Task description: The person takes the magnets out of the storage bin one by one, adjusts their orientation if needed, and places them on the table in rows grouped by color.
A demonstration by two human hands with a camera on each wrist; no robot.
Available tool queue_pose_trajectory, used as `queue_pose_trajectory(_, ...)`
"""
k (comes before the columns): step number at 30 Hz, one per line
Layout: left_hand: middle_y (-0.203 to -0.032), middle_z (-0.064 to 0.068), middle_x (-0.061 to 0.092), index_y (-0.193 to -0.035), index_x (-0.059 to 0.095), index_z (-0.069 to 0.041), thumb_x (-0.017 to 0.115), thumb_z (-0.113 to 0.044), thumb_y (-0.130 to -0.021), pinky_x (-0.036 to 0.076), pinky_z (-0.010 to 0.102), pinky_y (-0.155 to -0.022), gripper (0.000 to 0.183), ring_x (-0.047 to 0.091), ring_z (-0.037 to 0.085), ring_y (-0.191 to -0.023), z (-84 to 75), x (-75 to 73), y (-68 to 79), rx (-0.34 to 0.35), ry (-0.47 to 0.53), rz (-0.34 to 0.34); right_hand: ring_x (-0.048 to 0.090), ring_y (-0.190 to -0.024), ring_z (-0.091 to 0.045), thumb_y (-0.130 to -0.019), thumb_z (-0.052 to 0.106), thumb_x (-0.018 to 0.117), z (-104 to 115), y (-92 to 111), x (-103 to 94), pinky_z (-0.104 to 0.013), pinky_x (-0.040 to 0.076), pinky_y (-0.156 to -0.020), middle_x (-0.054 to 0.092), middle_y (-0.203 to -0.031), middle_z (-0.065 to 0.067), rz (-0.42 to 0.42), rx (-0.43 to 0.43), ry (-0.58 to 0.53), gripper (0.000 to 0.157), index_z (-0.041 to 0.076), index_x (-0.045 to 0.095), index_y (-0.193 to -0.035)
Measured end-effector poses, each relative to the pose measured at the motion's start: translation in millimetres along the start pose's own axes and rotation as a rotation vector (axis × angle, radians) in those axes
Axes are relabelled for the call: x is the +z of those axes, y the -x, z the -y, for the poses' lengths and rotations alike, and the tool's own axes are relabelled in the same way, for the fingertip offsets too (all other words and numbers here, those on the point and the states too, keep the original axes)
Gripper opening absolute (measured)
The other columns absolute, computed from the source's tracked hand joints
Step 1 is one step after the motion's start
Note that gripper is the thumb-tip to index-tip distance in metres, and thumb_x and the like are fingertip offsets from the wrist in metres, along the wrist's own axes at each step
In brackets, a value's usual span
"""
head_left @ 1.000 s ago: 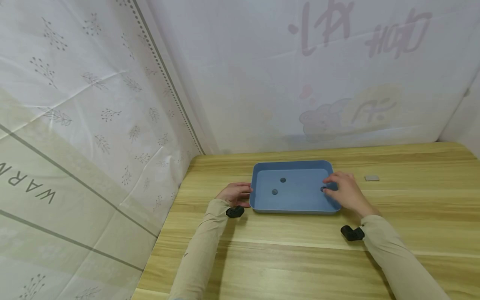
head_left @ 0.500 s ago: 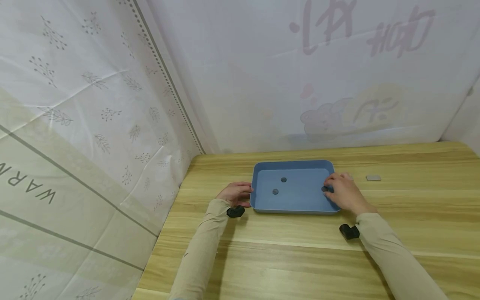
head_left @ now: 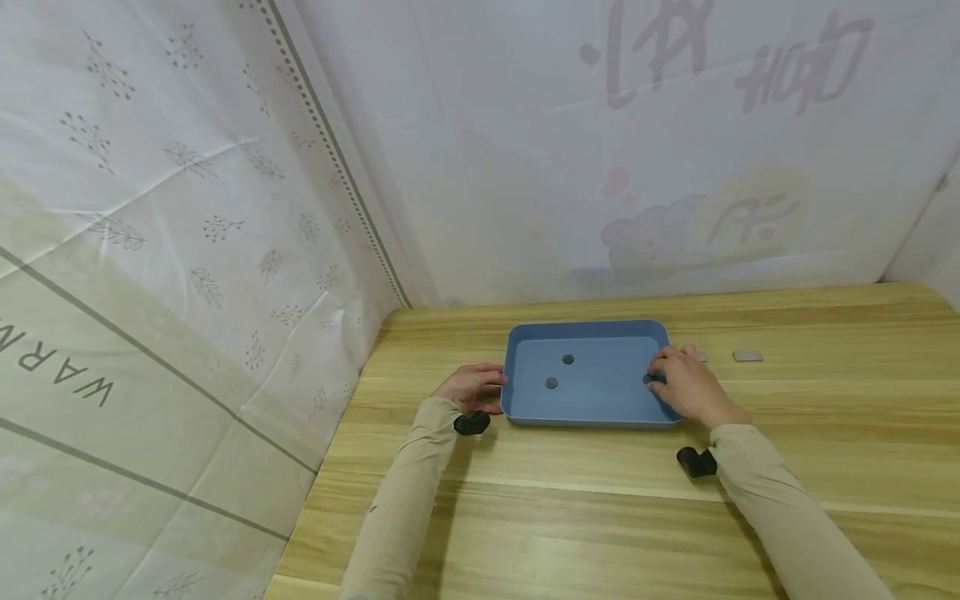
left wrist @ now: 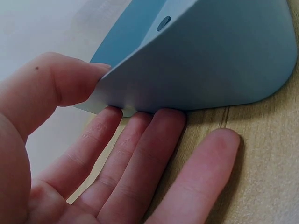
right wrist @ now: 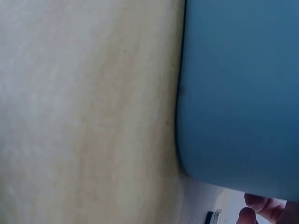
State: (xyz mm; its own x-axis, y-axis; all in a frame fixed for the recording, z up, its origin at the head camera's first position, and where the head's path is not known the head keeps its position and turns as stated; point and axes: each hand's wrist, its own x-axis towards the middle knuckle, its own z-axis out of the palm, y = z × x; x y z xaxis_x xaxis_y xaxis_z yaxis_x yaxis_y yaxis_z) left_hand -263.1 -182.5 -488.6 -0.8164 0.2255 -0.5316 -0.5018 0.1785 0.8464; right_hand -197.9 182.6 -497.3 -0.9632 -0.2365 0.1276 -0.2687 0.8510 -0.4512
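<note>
A left hand (head_left: 472,388), nearly straight-fingered, thumb at the rim, touches the left wall of a tray (head_left: 607,396) on the tabletop (head_left: 570,517); should it ease off, a nudge could slide the tray. Inside, a near disc (head_left: 551,383) and a far disc (head_left: 567,359) lie loose and might skid. At the tray's right end, the right hand (head_left: 692,387), fingers bent, appears to pinch a third disc (head_left: 647,379); a shallow fingertip hold could drop it. One slab (head_left: 702,357) shows behind that hand, another slab (head_left: 747,356) farther right.
</note>
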Motion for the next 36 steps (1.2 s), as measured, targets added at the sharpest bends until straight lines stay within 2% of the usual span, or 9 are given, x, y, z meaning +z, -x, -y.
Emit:
queue_pose_trajectory(16, -0.109, 0.011, 0.067, -0.131, 0.057, -0.004, 0.064, -0.008, -0.087, 0.057, 0.037, -0.067, 0.045, 0.065, 0.019, -0.092, -2.4, 0.7, 0.7, 0.001, -0.019, -0.003, 0.042, -0.096, -0.032, -0.085, 0.016, 0.073, -1.7, -2.4, -1.5, -0.046, 0.042, -0.078, 0.059, -0.110, -0.015, 0.024, 0.010, -0.022, 0.012, 0.007, 0.069, -0.090)
queue_pose_trajectory(24, -0.107, 0.010, 0.067, -0.129, 0.057, -0.003, 0.065, -0.007, -0.086, 0.057, 0.037, -0.067, 0.044, 0.065, 0.020, -0.093, -2.6, 0.9, 0.5, -0.002, -0.013, -0.008, 0.044, -0.091, -0.029, -0.083, 0.015, 0.074, -2.2, -2.2, -1.5, -0.041, 0.038, -0.076, 0.067, -0.096, -0.009, 0.004, -0.014, -0.032, 0.013, 0.008, 0.067, -0.091)
queue_pose_trajectory(29, -0.107, 0.010, 0.067, -0.128, 0.058, -0.004, 0.065, -0.007, -0.086, 0.057, 0.036, -0.066, 0.043, 0.065, 0.020, -0.094, -1.9, 0.6, -0.1, -0.005, -0.013, -0.008, 0.043, -0.087, -0.026, -0.082, 0.014, 0.075, -1.4, -0.9, -2.1, -0.036, 0.036, -0.073, 0.069, -0.091, -0.007, 0.004, 0.000, -0.053, 0.012, 0.009, 0.067, -0.090)
queue_pose_trajectory(36, -0.117, 0.013, 0.065, -0.132, 0.055, -0.005, 0.066, -0.008, -0.086, 0.058, 0.037, -0.069, 0.047, 0.065, 0.022, -0.099, -0.3, -0.4, -0.4, -0.013, -0.019, -0.014, 0.041, -0.085, -0.024, -0.083, 0.014, 0.075, -1.4, 1.3, -1.8, -0.034, 0.035, -0.070, 0.067, -0.086, -0.002, 0.012, 0.010, -0.073, 0.011, 0.012, 0.065, -0.088)
